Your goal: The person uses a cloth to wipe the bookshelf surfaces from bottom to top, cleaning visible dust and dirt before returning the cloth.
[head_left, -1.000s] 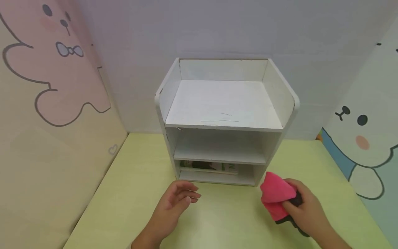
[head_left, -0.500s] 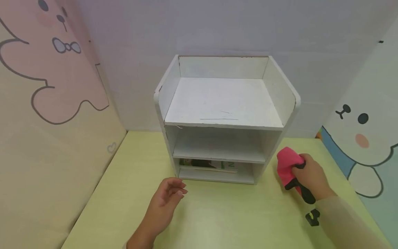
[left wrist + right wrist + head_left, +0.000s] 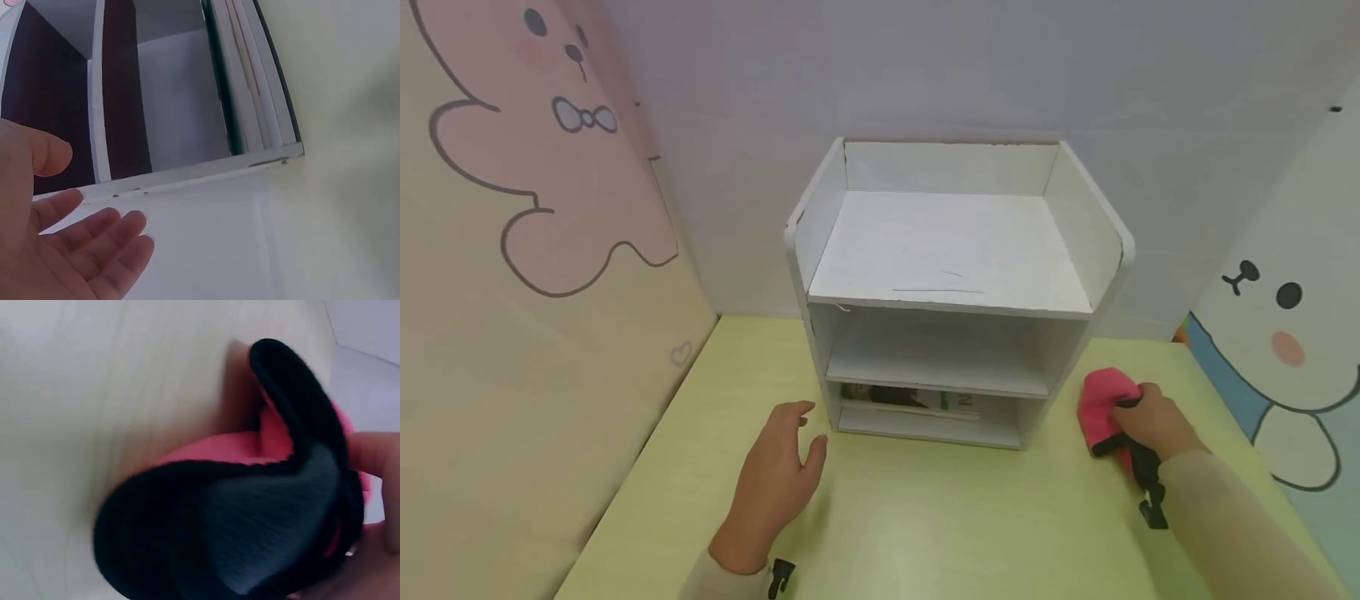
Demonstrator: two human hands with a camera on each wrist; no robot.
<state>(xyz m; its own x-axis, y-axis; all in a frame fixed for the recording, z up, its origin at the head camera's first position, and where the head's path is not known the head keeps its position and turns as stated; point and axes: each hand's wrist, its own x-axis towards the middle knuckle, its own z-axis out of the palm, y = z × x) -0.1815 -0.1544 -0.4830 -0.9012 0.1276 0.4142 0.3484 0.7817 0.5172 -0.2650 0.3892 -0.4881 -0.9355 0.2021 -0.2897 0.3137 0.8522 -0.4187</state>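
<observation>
At the right of the table, my right hand (image 3: 1157,421) grips a folded pink and black fabric item (image 3: 1101,404), just beside the shelf's right side. Up close in the right wrist view, the fabric item (image 3: 269,519) shows rounded black tabs and a grey patch, with pink cloth underneath. It lies on or just over the tabletop; I cannot tell which. My left hand (image 3: 775,467) hovers in front of the shelf's lower left corner, thumb apart from the fingers, holding nothing. In the left wrist view, the left hand (image 3: 69,244) has its fingers loosely extended near the shelf.
A white shelf unit (image 3: 951,246) stands at the back of the yellow-green table (image 3: 955,517). Thin books or magazines (image 3: 910,398) lie in its bottom compartment. Printed cartoon panels (image 3: 587,217) border the sides, and a pale wall (image 3: 955,75) closes the back.
My right hand has carried the fabric item rightward and back, away from the shelf's front corner, then slightly downward. My left hand has shifted left, and its thumb and fingers have spread apart.
</observation>
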